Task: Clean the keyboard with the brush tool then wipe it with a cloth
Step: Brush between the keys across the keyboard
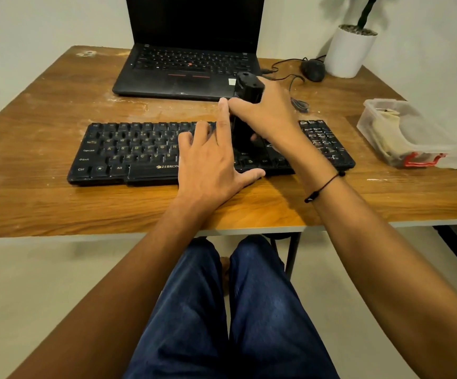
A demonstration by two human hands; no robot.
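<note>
A black keyboard [129, 151] lies across the wooden table [44, 203] in front of me. My right hand [271, 110] grips a black brush tool [245, 116] that stands upright on the keys right of centre; its lower end is blurred. My left hand [211, 165] rests flat on the keyboard's middle, fingers spread and straight, the index finger reaching up beside the tool. A pale cloth [386, 132] lies inside a clear plastic box [372, 116] at the table's right edge.
An open black laptop [186, 67] stands behind the keyboard. A black mouse [313, 69] with its cable and a white plant pot [349, 51] sit at the back right. My knees are under the table's front edge.
</note>
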